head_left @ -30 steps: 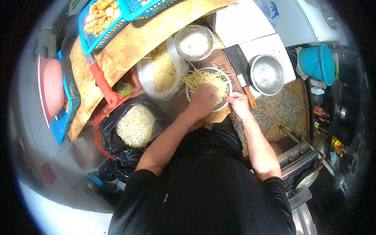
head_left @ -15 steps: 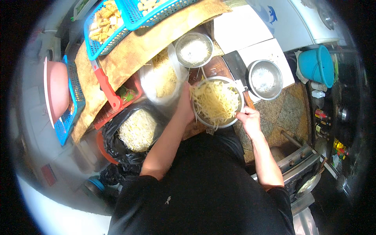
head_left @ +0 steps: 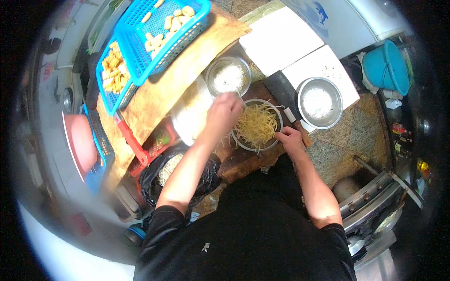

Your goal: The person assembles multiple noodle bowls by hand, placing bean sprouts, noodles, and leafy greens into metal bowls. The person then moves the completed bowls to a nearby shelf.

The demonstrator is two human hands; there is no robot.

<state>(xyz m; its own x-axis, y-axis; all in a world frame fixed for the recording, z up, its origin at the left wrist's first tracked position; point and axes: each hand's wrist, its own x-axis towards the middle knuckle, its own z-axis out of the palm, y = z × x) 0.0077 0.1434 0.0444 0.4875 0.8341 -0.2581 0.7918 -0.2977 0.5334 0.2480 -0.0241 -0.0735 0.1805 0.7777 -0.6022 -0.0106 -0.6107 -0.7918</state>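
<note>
A metal bowl (head_left: pixel 260 149) heaped with long pale yellow strands (head_left: pixel 255 124) stands on the wooden board (head_left: pixel 241 166) in front of me. My right hand (head_left: pixel 291 140) is closed on its right rim, thumb toward the strands. Over the bowl's upper left edge, my left hand (head_left: pixel 226 111) is slightly blurred with its fingers curled together; what they hold, if anything, is hidden. Just beyond it is a second metal bowl (head_left: pixel 228 61) with pale bits inside. A cleaver (head_left: pixel 280 91) with a dark blade and wooden handle lies right of the strands.
Another metal bowl (head_left: pixel 320 104) sits on white tiles (head_left: pixel 281 28). Blue baskets (head_left: pixel 161 61) of pale yellow pieces rest on a brown board (head_left: pixel 187 70). Left of the bowl are a white bag (head_left: pixel 190 110), a red basket (head_left: pixel 157 150) and a black bag (head_left: pixel 206 175) of whitish sprouts.
My left hand has left the bowl's left side and moved up, over its upper left edge. The bowl now rests lower and flatter, with my right hand still at its rim.
</note>
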